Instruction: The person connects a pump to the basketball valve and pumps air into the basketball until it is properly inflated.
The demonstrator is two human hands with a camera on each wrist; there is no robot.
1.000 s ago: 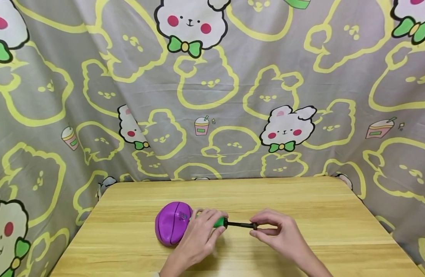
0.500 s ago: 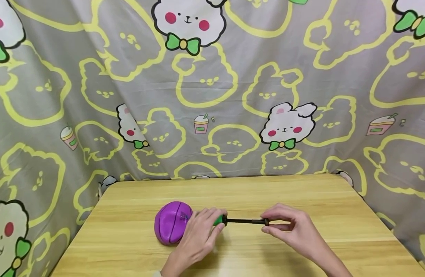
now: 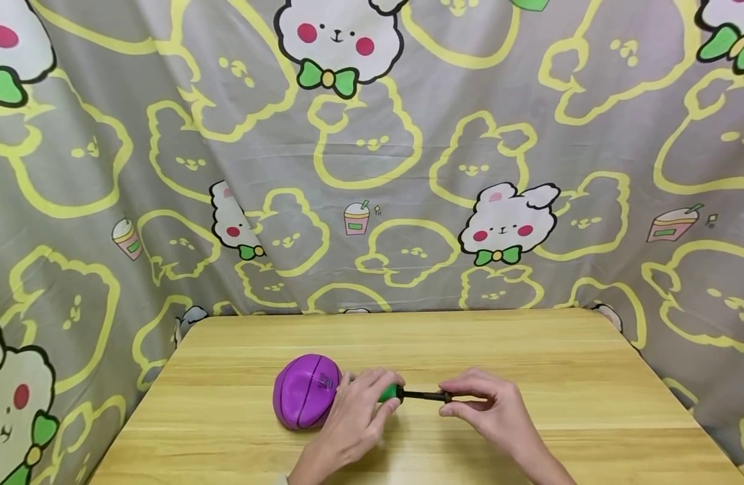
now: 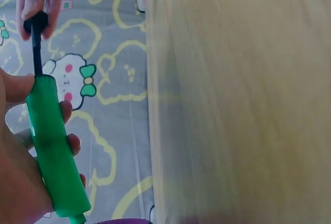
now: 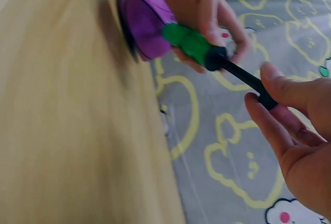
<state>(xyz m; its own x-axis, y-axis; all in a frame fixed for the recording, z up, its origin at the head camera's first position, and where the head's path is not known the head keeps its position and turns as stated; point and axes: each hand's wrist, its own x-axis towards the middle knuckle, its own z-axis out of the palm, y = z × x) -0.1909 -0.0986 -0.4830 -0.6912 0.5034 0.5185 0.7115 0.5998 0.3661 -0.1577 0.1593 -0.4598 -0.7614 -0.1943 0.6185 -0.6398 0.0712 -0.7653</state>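
Note:
A purple ball [image 3: 302, 396] with black seam lines sits on the table, dented and slack on top. To its right, my left hand [image 3: 355, 416] grips the green barrel [image 4: 56, 149] of a small hand pump, fingers wrapped round it. A black rod [image 3: 422, 395] comes out of the barrel's right end. My right hand [image 3: 496, 407] pinches the black handle [image 5: 267, 100] at the rod's end between thumb and fingers. In the right wrist view the barrel's green tip points at the ball; whether a needle joins them cannot be made out.
The wooden table [image 3: 530, 337] fills the lower part of the head view. Behind it and along both sides hangs a grey curtain [image 3: 408, 175] printed with yellow outlines and white cartoon animals.
My right hand first drew the pump handle out to the right, then pushed it back left, so less rod shows than half a second ago. My left hand keeps its grip on the barrel.

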